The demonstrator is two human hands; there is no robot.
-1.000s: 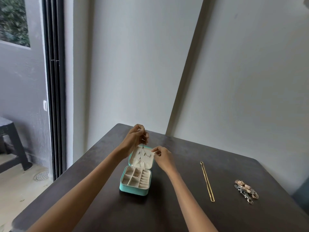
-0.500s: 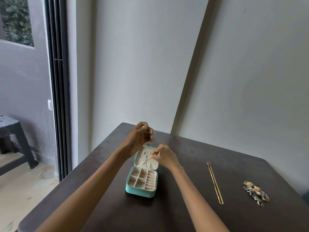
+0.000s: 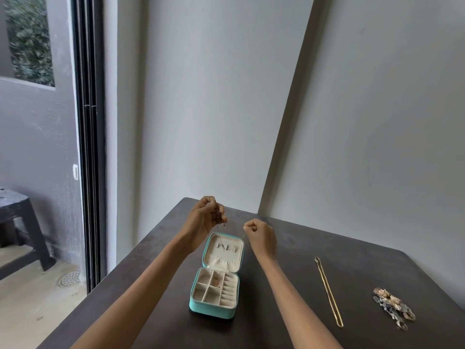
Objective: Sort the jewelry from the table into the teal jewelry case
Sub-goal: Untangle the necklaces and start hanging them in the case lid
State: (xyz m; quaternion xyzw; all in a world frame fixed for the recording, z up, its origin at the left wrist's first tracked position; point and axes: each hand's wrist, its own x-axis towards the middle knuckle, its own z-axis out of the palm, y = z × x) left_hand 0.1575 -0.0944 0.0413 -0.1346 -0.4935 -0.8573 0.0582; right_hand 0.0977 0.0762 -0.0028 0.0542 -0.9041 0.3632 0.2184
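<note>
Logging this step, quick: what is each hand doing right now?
Left hand: closed, pinching one end of a thin necklace above the jewelry case.
Right hand: closed, apparently pinching the other end.

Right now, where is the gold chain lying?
In the head view, the gold chain lies stretched on the dark table, right of the teal case and left of the jewelry pile.

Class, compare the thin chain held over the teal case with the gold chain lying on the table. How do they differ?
The thin chain is lifted, pinched by the left hand and the right hand; the gold chain lies untouched on the table.
The thin chain hangs above the open teal case; the gold chain lies stretched out, well apart from it.
The thin chain looks finer and paler.
Both are slim necklace chains.
</note>
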